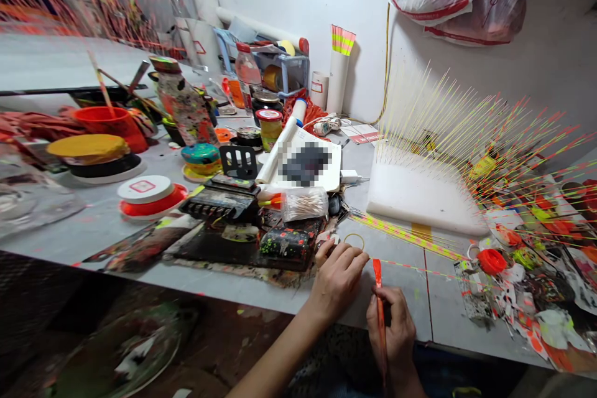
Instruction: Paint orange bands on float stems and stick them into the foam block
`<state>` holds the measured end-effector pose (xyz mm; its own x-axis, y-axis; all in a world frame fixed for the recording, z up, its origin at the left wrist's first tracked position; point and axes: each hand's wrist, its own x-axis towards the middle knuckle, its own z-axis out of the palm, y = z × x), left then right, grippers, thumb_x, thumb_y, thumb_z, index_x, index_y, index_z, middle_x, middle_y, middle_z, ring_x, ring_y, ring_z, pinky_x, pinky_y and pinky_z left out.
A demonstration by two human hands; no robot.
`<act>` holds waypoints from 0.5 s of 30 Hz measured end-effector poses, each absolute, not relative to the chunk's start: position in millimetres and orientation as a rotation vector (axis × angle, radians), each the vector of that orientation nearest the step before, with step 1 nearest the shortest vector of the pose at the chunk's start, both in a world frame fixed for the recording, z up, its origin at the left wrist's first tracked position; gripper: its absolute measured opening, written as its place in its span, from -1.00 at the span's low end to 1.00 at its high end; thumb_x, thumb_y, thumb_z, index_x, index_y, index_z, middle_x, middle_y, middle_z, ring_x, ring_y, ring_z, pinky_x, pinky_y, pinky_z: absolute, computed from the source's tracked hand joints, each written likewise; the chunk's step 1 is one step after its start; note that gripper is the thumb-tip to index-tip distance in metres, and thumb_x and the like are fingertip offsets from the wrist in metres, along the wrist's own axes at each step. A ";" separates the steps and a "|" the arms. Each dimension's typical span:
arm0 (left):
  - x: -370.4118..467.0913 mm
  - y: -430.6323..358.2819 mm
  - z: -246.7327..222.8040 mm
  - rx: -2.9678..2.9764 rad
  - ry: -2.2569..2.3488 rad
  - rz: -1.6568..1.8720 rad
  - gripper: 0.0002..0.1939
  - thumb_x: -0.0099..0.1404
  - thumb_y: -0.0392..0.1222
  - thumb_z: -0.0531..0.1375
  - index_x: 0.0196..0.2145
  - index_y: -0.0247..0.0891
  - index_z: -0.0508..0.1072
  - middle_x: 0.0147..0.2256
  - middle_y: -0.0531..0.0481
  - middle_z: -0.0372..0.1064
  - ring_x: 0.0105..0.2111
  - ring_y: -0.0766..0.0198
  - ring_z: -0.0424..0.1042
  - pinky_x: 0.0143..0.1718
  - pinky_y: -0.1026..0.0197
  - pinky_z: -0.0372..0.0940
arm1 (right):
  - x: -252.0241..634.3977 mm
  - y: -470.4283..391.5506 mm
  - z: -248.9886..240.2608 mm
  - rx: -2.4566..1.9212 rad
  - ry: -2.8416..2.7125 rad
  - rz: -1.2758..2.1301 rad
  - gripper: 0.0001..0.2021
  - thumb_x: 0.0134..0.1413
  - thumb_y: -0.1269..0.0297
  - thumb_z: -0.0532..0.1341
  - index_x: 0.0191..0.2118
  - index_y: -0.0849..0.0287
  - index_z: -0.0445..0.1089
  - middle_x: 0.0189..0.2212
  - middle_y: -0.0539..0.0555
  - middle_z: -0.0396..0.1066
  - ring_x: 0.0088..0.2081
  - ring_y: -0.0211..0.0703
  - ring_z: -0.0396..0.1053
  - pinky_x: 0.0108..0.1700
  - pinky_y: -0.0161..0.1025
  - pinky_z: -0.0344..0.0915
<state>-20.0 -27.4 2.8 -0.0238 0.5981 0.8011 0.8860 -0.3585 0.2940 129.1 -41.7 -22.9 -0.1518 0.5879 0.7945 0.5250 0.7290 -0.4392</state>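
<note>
My right hand (394, 320) is closed around the handle of a paintbrush (377, 273), its flat tip coated in bright orange paint and pointing up. The brush tip is at a thin stick (420, 268) banded in pink-orange and yellow-green, which runs rightward over the grey table. Fingers curled, my left hand (338, 270) is at the left end of that stick and appears to grip it; the exact hold is hidden behind the knuckles. Just behind the left hand lies a thin yellow ring (354, 241). A paint-spattered black block (286, 244) is beside it on the left.
Behind my hands lies a bundle of banded sticks (410, 231). A white foam block (424, 193) holds many upright thin sticks. Paint-crusted scraps and an orange cup (491, 260) crowd the right. Jars, a spattered bottle (184, 102) and a cotton swab pack (305, 204) stand left.
</note>
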 end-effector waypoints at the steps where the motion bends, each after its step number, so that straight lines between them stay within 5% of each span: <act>1: -20.2 -27.3 2.8 -1.952 -1.555 -1.330 -0.80 0.38 -0.38 0.05 -0.25 -0.17 0.45 -0.32 0.10 0.54 -0.28 0.31 0.46 0.15 0.06 -0.01 | 129.9 -42.2 -23.5 -0.876 -1.800 0.073 -0.89 0.32 0.42 0.12 -0.13 0.15 0.38 -0.38 0.00 0.45 -0.36 -0.30 0.48 -0.26 -0.43 0.43; 15: -26.9 -28.0 0.6 -1.961 -1.554 -1.296 -0.77 0.37 -0.40 0.06 -0.24 -0.16 0.47 -0.30 0.08 0.54 -0.22 0.28 0.46 0.16 0.05 0.04 | 131.7 -49.9 -18.7 -0.640 -1.789 0.190 -0.76 0.24 0.58 0.13 -0.08 0.12 0.37 -0.33 0.04 0.48 -0.33 -0.24 0.46 -0.25 -0.30 0.46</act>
<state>-26.9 -28.0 0.6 -0.0049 0.6014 0.7989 0.8941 -0.3552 0.2729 131.7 -49.9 -18.7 -0.1830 0.5122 0.8391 0.3244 0.8372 -0.4403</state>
